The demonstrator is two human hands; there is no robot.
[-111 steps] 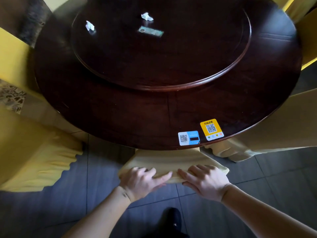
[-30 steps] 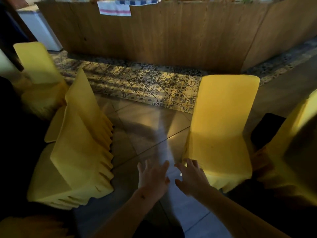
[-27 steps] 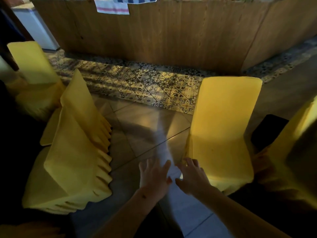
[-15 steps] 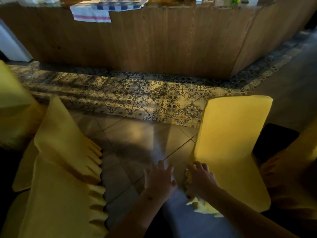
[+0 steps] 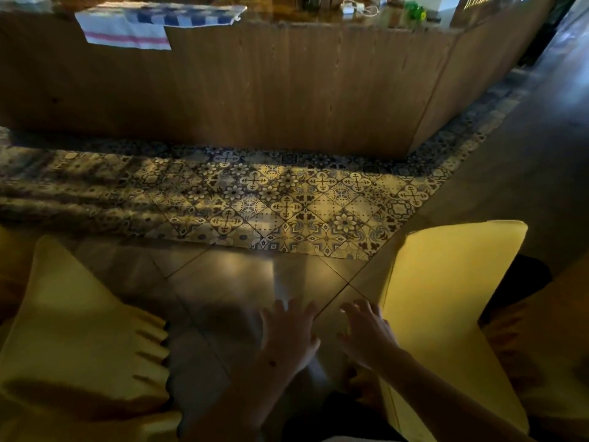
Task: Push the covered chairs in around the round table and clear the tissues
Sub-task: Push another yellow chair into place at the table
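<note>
Both spread palms, left hand and right hand, seemingly near the covered chair.

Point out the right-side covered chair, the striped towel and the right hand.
covered chair (image 5: 446, 298): head view, yellow backrest cover.
striped towel (image 5: 127, 31): head view, white part hanging over the counter edge.
right hand (image 5: 369, 336): head view, back of hand.
</note>
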